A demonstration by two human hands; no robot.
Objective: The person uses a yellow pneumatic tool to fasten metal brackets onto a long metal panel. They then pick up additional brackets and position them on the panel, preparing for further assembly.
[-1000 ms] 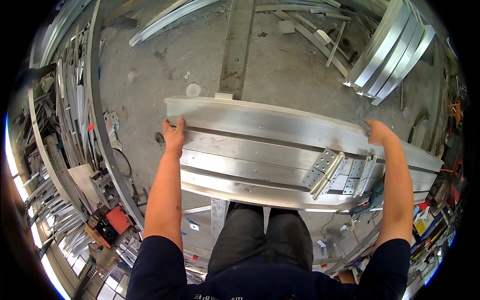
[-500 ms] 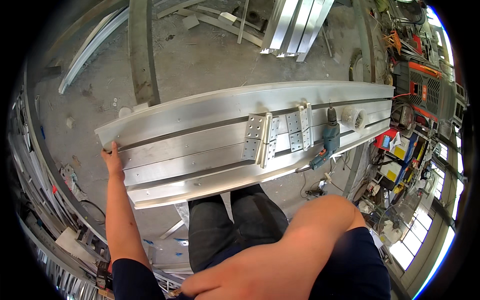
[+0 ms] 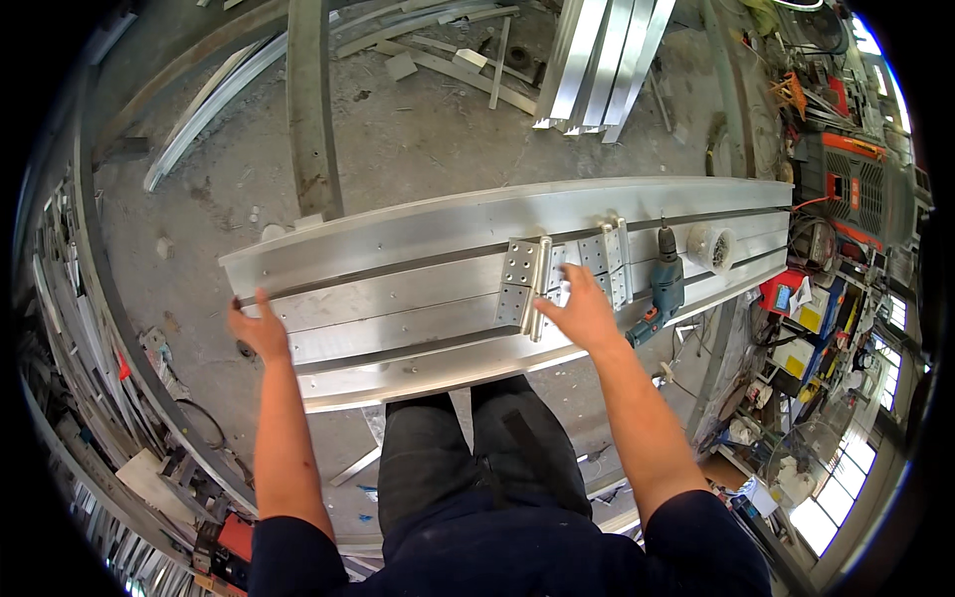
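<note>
Several long aluminium profiles [image 3: 398,310] lie side by side in front of me, with narrow dark gaps between some of them. My left hand [image 3: 263,330] is at their left end, thumb over the metal and fingers just beyond the edge, spread apart. Over the middle, my right hand [image 3: 581,312] is open, its thumb by the barrel of a steel hinge [image 3: 514,282] with drilled leaves. It partly covers a second hinge [image 3: 619,261] to the right. A teal and black power drill [image 3: 667,286] rests farther right, beside a whitish tub [image 3: 710,246] of small parts.
Beyond the profiles stands a bundle of bright aluminium lengths [image 3: 602,65]. A steel beam [image 3: 313,119] runs away at the far left, near scrap strips [image 3: 448,70] on the floor. An orange and black machine [image 3: 853,189] and cluttered shelving [image 3: 806,318] line the right side.
My right arm has swung from across my body out over the hinges, its hand opening above them. My left hand stays at the profiles' left end, fingers more spread. The view has shifted slightly.
</note>
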